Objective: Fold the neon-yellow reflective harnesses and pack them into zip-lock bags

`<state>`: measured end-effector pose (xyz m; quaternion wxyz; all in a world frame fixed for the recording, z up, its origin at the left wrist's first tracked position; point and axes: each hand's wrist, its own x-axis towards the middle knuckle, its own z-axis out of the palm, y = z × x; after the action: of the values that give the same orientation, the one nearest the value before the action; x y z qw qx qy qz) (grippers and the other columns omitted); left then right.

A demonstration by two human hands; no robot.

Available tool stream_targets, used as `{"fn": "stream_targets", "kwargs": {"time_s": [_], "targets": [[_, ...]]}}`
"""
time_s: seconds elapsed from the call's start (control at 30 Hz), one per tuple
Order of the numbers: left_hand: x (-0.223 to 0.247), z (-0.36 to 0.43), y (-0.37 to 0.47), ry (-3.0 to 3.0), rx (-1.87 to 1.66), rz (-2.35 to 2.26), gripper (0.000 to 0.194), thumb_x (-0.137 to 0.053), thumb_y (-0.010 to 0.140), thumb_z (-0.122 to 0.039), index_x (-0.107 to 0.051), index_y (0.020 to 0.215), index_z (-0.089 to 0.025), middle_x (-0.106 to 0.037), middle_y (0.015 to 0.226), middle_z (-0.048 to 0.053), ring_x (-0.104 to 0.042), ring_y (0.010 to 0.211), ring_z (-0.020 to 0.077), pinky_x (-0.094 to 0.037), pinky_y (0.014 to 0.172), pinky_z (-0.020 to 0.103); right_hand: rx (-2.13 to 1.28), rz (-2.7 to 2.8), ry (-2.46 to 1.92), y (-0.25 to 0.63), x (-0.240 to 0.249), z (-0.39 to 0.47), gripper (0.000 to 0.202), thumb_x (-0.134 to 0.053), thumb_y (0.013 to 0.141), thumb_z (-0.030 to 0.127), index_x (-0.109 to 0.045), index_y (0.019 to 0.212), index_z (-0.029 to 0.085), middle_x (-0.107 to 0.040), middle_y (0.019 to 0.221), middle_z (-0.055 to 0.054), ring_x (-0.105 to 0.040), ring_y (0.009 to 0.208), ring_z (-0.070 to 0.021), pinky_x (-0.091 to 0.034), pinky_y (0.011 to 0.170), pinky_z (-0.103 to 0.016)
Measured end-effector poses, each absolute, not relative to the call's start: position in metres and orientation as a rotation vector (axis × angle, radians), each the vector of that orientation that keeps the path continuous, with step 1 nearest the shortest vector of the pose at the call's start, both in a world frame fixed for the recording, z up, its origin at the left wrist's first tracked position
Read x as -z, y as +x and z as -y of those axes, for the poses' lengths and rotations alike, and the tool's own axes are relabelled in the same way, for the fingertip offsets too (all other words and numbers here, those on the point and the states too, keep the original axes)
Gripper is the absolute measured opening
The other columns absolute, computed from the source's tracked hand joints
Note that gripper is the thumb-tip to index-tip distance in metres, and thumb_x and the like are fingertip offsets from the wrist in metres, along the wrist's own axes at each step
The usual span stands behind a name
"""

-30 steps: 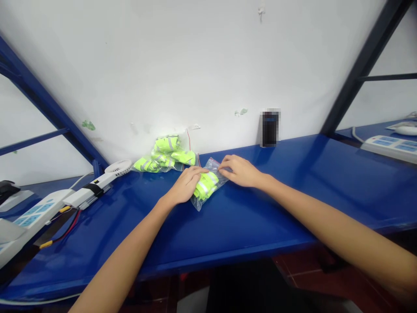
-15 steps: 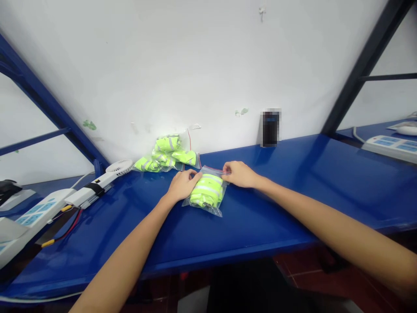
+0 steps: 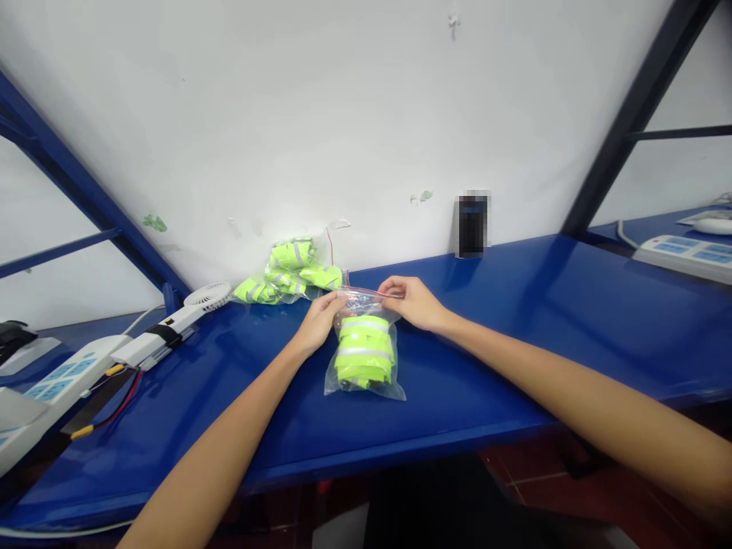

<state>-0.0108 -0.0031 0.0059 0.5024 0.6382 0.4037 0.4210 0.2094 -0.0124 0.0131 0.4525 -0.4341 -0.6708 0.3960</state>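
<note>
A clear zip bag [image 3: 333, 379] with a red line along its top edge lies in front of me on the blue table. Inside it is a folded neon-yellow reflective vest [image 3: 366, 351] with silver bands. My left hand [image 3: 320, 320] pinches the bag's upper left corner. At the upper right corner, my right hand [image 3: 415, 303] grips the top edge between thumb and fingers. The top of the bag is stretched between both hands, and the vest sits lower in it.
Several similar bagged yellow vests [image 3: 291, 271] are heaped against the wall. To the left are a white handheld fan [image 3: 209, 295], a power strip [image 3: 62, 377] and wires. A blurred dark object [image 3: 472, 226] leans on the wall at the right of the blue table [image 3: 515, 374].
The bag has turned to lie straight toward me and its top is now pulled up and taut. My left hand has shifted to its upper left corner.
</note>
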Motion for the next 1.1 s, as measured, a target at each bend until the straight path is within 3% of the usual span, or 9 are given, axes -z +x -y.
{"fn": "stream_targets", "kwargs": {"time_s": [0.13,0.3,0.5,0.7,1.1], "targets": [[-0.004,0.002,-0.008,1.619,-1.051,-1.016,0.038,-0.062,0.083,-0.049,-0.069,0.092,-0.013,-0.066,0.069,0.002,-0.058,0.061,0.0141,-0.046,0.06,0.025,-0.934,1.751,-1.071,0.209,-0.015,0.017,0.01,-0.06,0.073,0.015,-0.062,0.083,0.016,-0.07,0.08,-0.005,-0.064,0.074,-0.0166,-0.049,0.068,-0.028],[-0.003,0.007,-0.006,1.804,-0.928,-0.927,0.036,-0.059,0.087,-0.047,-0.071,0.096,-0.014,-0.07,0.088,0.005,-0.06,0.072,0.0154,-0.047,0.066,0.026,-0.884,1.93,-1.106,0.212,-0.024,0.025,0.015,-0.06,0.08,0.027,-0.068,0.088,0.016,-0.069,0.074,-0.004,-0.059,0.064,-0.0148,-0.044,0.061,-0.027],[-0.005,0.015,-0.002,1.848,-0.843,-0.908,0.038,-0.054,0.09,-0.048,-0.069,0.094,-0.013,-0.067,0.077,0.003,-0.056,0.066,0.0141,-0.044,0.063,0.025,-0.887,2.045,-1.096,0.215,-0.034,0.027,0.019,-0.061,0.082,0.028,-0.074,0.088,0.015,-0.072,0.082,-0.006,-0.062,0.074,-0.0176,-0.045,0.067,-0.029],[-0.006,0.016,-0.002,2.006,-0.887,-0.996,0.046,-0.044,0.095,-0.05,-0.07,0.086,-0.012,-0.065,0.075,0.003,-0.056,0.068,0.0157,-0.042,0.064,0.025,-0.813,2.073,-1.062,0.213,-0.028,0.024,0.02,-0.058,0.084,0.027,-0.073,0.086,0.015,-0.071,0.08,-0.004,-0.058,0.069,-0.0146,-0.043,0.065,-0.027],[-0.006,0.015,-0.004,2.149,-0.895,-0.985,0.042,-0.042,0.097,-0.042,-0.071,0.088,-0.013,-0.07,0.086,0.005,-0.061,0.078,0.0186,-0.045,0.075,0.027,-0.854,2.122,-1.034,0.211,-0.022,0.026,0.019,-0.053,0.09,0.03,-0.065,0.09,0.015,-0.067,0.082,-0.004,-0.057,0.069,-0.0141,-0.042,0.063,-0.026]]}}
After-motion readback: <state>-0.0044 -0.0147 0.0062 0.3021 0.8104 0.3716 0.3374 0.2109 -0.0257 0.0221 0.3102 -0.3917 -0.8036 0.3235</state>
